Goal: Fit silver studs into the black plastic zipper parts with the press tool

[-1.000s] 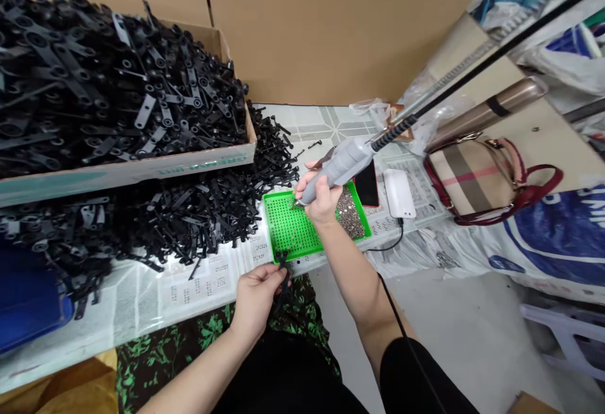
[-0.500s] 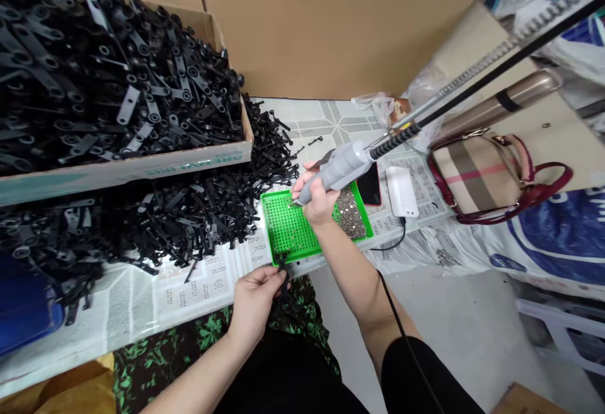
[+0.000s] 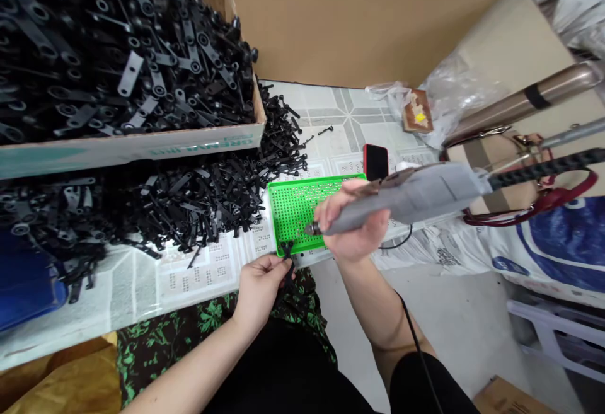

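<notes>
My right hand (image 3: 352, 225) is wrapped round a grey electric screwdriver (image 3: 406, 196), held nearly level with its tip pointing left over a green perforated tray (image 3: 293, 203). Several tiny metal screws lie in the tray; the hand and tool hide its right part. At the tray's front left corner, my left hand (image 3: 265, 278) pinches a black plastic part (image 3: 287, 256) whose upper end lies against the rim. The screwdriver's tip is to the right of this part and apart from it.
A cardboard box (image 3: 203, 140) heaped with black plastic parts stands at the left, and more parts (image 3: 189, 196) are strewn before it. Behind the tray lies a red-edged phone (image 3: 376, 161). A handbag (image 3: 482, 168) and a metallic flask (image 3: 529, 102) are at the right.
My right hand has brought the screwdriver toward me and to the right, tipping it flatter. My left hand still pinches the black part at the tray's corner. The view has shifted slightly.
</notes>
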Tool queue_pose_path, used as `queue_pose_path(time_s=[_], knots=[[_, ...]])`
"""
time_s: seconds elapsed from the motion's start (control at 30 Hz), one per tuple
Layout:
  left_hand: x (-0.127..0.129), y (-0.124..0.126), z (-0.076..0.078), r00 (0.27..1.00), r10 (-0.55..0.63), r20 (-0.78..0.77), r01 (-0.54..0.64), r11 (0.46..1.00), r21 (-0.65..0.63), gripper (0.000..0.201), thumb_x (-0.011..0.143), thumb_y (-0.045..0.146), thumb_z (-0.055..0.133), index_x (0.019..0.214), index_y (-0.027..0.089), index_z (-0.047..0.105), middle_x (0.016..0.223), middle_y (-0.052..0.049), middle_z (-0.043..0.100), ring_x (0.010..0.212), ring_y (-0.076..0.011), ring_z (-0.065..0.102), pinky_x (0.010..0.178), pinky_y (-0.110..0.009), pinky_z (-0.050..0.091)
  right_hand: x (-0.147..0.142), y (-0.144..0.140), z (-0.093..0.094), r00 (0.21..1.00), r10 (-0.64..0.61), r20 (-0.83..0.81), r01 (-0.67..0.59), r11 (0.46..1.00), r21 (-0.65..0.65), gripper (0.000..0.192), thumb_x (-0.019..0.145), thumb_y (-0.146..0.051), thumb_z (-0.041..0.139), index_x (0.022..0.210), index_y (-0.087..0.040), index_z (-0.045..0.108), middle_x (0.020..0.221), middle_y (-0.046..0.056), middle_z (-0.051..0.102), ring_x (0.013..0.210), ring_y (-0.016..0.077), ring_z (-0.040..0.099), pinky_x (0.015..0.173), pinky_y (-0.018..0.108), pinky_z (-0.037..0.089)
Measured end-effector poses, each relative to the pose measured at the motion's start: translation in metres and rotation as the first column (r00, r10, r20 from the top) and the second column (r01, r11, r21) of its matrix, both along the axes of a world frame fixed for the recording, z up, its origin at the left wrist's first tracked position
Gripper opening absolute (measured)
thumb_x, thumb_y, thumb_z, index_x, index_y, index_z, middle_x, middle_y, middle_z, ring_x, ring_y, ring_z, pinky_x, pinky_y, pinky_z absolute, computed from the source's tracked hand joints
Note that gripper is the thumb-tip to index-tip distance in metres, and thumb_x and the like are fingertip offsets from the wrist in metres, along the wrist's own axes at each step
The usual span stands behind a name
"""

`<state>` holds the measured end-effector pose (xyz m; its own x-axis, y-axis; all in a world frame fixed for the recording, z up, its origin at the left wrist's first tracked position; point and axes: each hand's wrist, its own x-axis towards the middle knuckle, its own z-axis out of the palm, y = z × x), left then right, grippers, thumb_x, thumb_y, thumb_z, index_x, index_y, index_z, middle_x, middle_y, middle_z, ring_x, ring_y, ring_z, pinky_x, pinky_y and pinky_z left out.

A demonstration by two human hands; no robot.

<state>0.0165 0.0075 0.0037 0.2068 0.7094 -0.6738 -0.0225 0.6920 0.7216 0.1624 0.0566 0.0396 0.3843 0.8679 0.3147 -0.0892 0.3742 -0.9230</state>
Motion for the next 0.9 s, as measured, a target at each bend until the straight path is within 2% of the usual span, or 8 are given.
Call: queue_pose_path(time_s=[0.07, 0.17, 0.27, 0.4, 0.7, 0.87, 0.9], knots=[[0.0, 0.0, -0.001, 1.0, 0.001, -0.002, -0.001, 1.0, 0.01, 0.03, 0.063, 0.042, 0.074, 0.05, 0.016, 0.065, 0.049, -0.001, 0.06, 0.046, -0.0099, 0.04, 0.046, -0.024, 0.03, -0.007, -0.018, 0.004, 0.995, 0.074, -0.061, -0.076, 0.996, -0.035, 0.044, 0.08, -0.069, 0.042, 0.097, -0.028, 0.048, 0.049, -0.009, 0.044, 0.032, 0.0098, 0.039, 0.037, 0.026, 0.039], [0.001, -0.001, -0.001, 1.0, -0.001, -0.017, 0.001, 1.0, 0.027, 0.029, 0.063, 0.04, 0.073, 0.048, 0.017, 0.064, 0.046, 0.001, 0.057, 0.045, -0.0096, 0.039, 0.046, -0.024, 0.029, -0.019, -0.033, 0.002, 0.984, 0.128, -0.127, -0.13, 0.991, -0.008, 0.043, 0.077, -0.066, 0.052, 0.096, -0.027, 0.05, 0.049, -0.008, 0.048, 0.033, 0.0107, 0.043, 0.037, 0.026, 0.041], [0.001, 0.0, 0.0, 1.0, -0.001, -0.025, 0.001, 0.999, 0.036, 0.029, 0.064, 0.039, 0.072, 0.047, 0.017, 0.062, 0.044, 0.001, 0.055, 0.044, -0.0094, 0.038, 0.046, -0.024, 0.029, -0.024, -0.036, -0.003, 0.985, 0.115, -0.127, -0.114, 0.993, 0.012, 0.044, 0.075, -0.066, 0.055, 0.095, -0.027, 0.049, 0.049, -0.009, 0.048, 0.034, 0.0117, 0.044, 0.039, 0.027, 0.042], [0.001, 0.001, 0.0, 1.0, 0.014, -0.011, -0.014, 1.0, 0.023, 0.028, 0.061, 0.039, 0.073, 0.047, 0.017, 0.062, 0.045, 0.001, 0.057, 0.044, -0.0099, 0.04, 0.046, -0.024, 0.031, -0.026, -0.034, -0.005, 0.994, 0.066, -0.086, -0.068, 0.997, -0.023, 0.048, 0.072, -0.07, 0.054, 0.093, -0.028, 0.047, 0.048, -0.009, 0.047, 0.034, 0.0126, 0.044, 0.038, 0.028, 0.041], [-0.001, 0.0, -0.005, 1.0, 0.0, -0.008, 0.0, 1.0, 0.019, 0.025, 0.064, 0.034, 0.071, 0.048, 0.017, 0.063, 0.046, 0.001, 0.056, 0.044, -0.0092, 0.039, 0.046, -0.024, 0.03, -0.029, -0.034, -0.008, 0.997, 0.066, -0.03, -0.066, 0.998, -0.005, 0.046, 0.076, -0.07, 0.051, 0.097, -0.029, 0.046, 0.049, -0.01, 0.046, 0.035, 0.011, 0.043, 0.04, 0.027, 0.044], [-0.001, 0.002, -0.002, 1.0, 0.003, 0.002, -0.003, 0.999, 0.039, 0.023, 0.062, 0.031, 0.07, 0.046, 0.017, 0.061, 0.043, 0.003, 0.052, 0.044, -0.0092, 0.039, 0.047, -0.023, 0.03, -0.027, -0.041, -0.015, 0.981, 0.196, 0.0, -0.196, 0.98, 0.028, 0.042, 0.078, -0.065, 0.053, 0.1, -0.029, 0.048, 0.054, -0.008, 0.053, 0.04, 0.0112, 0.049, 0.043, 0.027, 0.046], [-0.001, 0.001, -0.002, 1.0, 0.004, 0.003, -0.004, 0.999, 0.041, 0.023, 0.062, 0.031, 0.069, 0.046, 0.017, 0.061, 0.043, 0.003, 0.053, 0.045, -0.0092, 0.039, 0.047, -0.023, 0.03, -0.026, -0.044, -0.018, 0.971, 0.239, 0.027, -0.239, 0.971, -0.003, 0.045, 0.077, -0.067, 0.053, 0.101, -0.03, 0.047, 0.055, -0.007, 0.053, 0.041, 0.0116, 0.049, 0.043, 0.028, 0.045]])
